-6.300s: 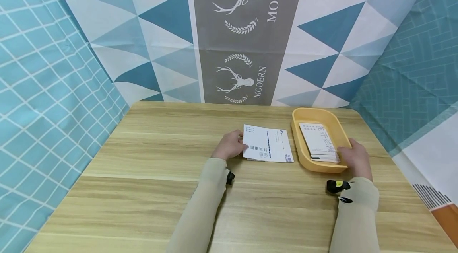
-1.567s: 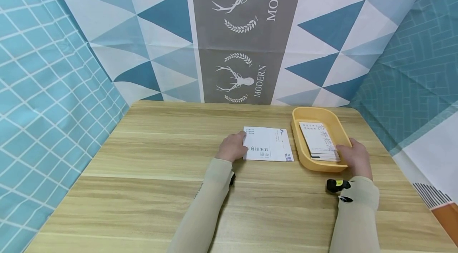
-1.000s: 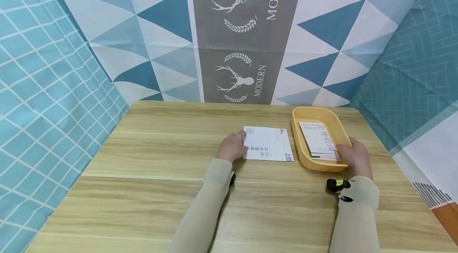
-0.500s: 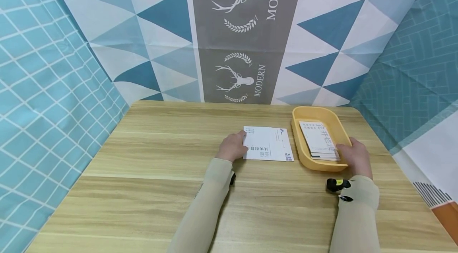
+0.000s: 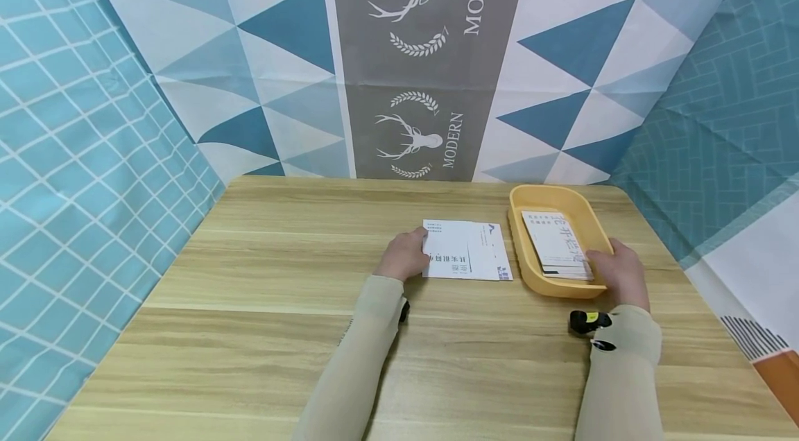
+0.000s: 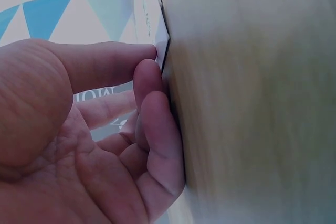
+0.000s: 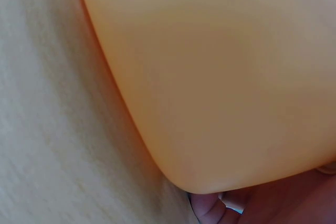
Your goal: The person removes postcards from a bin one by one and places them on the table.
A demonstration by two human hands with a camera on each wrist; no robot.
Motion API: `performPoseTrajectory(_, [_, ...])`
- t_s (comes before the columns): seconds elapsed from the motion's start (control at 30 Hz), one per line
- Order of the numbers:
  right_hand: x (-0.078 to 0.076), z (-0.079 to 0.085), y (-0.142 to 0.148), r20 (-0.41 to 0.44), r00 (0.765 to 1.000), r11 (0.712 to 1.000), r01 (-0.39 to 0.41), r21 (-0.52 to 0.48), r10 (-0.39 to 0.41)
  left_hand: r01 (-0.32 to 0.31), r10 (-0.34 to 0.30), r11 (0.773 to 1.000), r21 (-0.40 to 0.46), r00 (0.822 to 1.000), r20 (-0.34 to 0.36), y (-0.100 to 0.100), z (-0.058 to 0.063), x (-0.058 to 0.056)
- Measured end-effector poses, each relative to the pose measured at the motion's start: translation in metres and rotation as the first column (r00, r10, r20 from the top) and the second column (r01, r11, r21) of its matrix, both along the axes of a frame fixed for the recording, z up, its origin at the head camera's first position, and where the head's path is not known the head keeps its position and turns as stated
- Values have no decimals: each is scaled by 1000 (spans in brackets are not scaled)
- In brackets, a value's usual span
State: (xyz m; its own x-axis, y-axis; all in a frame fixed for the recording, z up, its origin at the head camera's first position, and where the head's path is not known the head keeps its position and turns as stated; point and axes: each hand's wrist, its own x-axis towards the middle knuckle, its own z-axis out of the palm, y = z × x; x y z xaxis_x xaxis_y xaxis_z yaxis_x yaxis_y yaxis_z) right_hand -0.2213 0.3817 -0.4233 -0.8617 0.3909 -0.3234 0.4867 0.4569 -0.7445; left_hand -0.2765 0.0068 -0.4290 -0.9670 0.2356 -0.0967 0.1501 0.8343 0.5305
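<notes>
In the head view, a small stack of white printed cards (image 5: pixel 468 250) lies mid-table, its lower cards peeking out at the right side. My left hand (image 5: pixel 404 255) pinches the stack's left edge. The left wrist view shows the thumb on top of the card (image 6: pixel 149 17) and curled fingers under its corner, low against the wood. How many cards it grips I cannot tell. A yellow plastic tray (image 5: pixel 555 290) stands to the right, with more white printed cards (image 5: pixel 557 241) inside. My right hand (image 5: pixel 621 276) grips its near right rim, thumb inside; most fingers are hidden behind the wall.
Both rest on a wood-grain table (image 5: pixel 250 351). A patterned cloth backdrop (image 5: pixel 406 66) rises behind its far edge, with blue grid cloth (image 5: pixel 81 170) at the left and teal cloth (image 5: pixel 730 122) at the right. Black wrist cameras (image 5: pixel 588 322) sit at the sleeves.
The raised card with a dark blue stripe from six seconds ago no longer tops the stack. In the tray, a dark green strip gave way to a smaller black one. Lately the pinched card shifted slightly left.
</notes>
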Motion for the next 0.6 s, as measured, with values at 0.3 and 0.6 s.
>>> performPoseTrajectory(0.3, [0,0,0,-7,1000,1000,5,-5,-5,3,-3,1000,-3,1000,5,0,1,-1])
performPoseTrajectory(0.6, [0,-2,1,-12,1000,1000,-1,-5,1,11,-11,1000,12,1000,6,-1,1,-1])
